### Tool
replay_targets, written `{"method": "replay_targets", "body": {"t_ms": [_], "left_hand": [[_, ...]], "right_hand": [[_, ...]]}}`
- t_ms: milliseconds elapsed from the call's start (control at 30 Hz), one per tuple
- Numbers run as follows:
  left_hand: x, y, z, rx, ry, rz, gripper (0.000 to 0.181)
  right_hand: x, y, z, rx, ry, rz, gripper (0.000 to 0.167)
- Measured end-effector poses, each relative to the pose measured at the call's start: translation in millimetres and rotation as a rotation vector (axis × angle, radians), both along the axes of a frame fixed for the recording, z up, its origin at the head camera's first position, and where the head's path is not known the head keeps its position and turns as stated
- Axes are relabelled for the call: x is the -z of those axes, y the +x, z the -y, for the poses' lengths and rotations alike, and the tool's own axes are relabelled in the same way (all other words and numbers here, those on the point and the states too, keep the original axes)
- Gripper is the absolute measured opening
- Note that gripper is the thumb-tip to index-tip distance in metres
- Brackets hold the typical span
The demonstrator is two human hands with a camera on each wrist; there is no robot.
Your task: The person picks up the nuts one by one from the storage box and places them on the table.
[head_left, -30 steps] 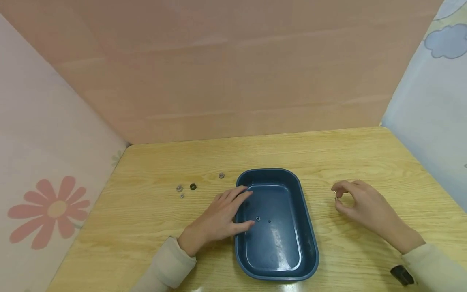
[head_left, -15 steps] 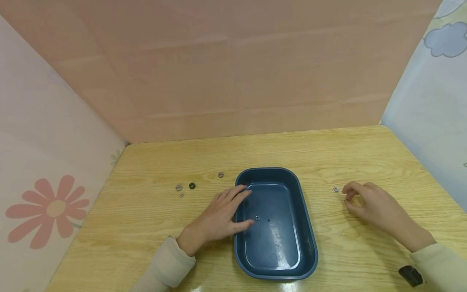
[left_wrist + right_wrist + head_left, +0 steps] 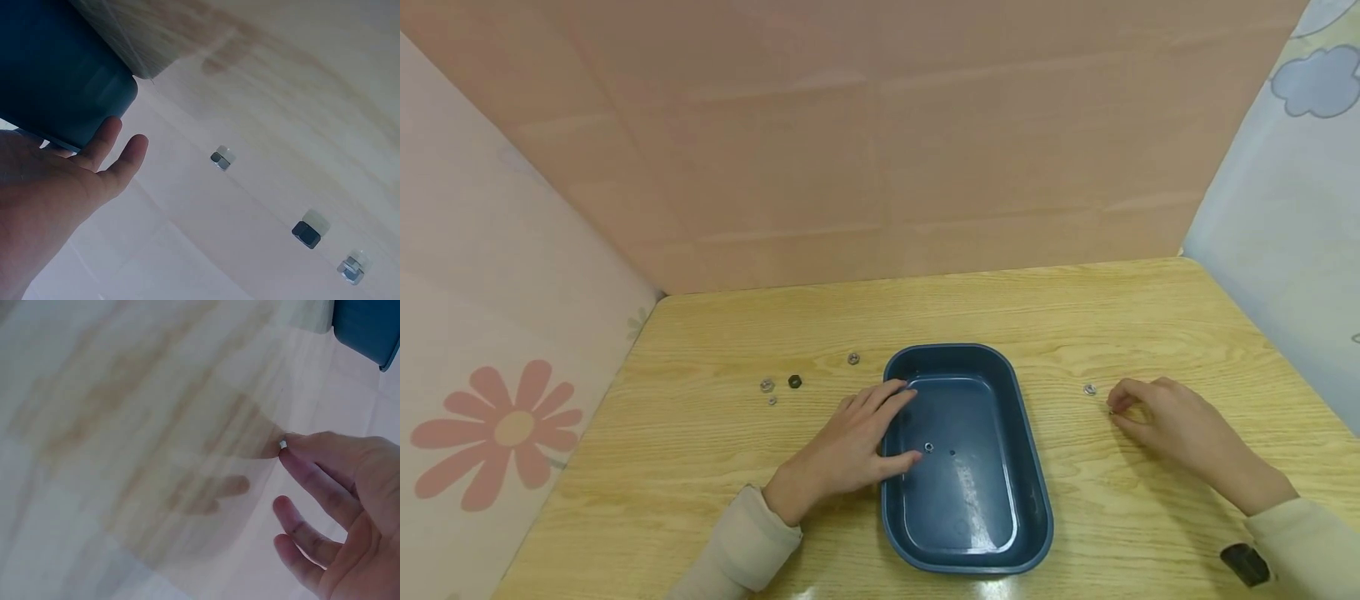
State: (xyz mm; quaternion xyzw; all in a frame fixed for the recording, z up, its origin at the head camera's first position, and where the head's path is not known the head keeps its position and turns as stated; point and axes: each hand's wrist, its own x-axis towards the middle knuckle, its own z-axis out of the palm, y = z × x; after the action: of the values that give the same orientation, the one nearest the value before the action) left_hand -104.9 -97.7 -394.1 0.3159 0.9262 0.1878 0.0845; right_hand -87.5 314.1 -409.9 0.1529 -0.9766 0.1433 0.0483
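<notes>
My left hand [image 3: 848, 446] rests on the left rim of a dark blue plastic tray [image 3: 1043, 500], its fingers spread over the edge. On the tray's floor lie a small metal nut [image 3: 928, 447] and a tiny dark piece [image 3: 952, 452]. To the right of the tray, my right hand [image 3: 1180, 433] pinches a tiny silvery nut [image 3: 283, 444] between thumb and index finger, low over the table. A larger silver nut [image 3: 1090, 389] lies just left of those fingertips. The held nut is mostly covered by the fingertips.
Left of the tray lie a black nut [image 3: 795, 382], a silver nut [image 3: 767, 385], a small nut [image 3: 772, 401] and another nut [image 3: 853, 358]. A black object [image 3: 1245, 564] sits by the right sleeve. Walls enclose the wooden table [image 3: 700, 333].
My right hand has moved a little to the right and its thumb and index finger have closed together. The larger silver nut beside it has come into sight. The left hand stays put.
</notes>
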Motion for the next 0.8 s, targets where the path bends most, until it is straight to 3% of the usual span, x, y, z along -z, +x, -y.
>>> {"method": "replay_targets", "body": {"t_ms": [267,533,800], "left_hand": [[-0.3,-0.1,0.1,0.001,0.001,-0.006,0.076],[-1.6,0.8,0.1,0.001,0.003,0.005,0.076],[-1.9,0.5,0.0,0.002,0.010,0.000,0.077]], "right_hand": [[-3.9,2.6,-1.4,0.010,0.010,0.048,0.012],[-1.9,7.8,-0.7,0.012,0.006,0.008,0.014],[-8.2,13.1,3.7,0.055,-0.038,0.031,0.023]]}}
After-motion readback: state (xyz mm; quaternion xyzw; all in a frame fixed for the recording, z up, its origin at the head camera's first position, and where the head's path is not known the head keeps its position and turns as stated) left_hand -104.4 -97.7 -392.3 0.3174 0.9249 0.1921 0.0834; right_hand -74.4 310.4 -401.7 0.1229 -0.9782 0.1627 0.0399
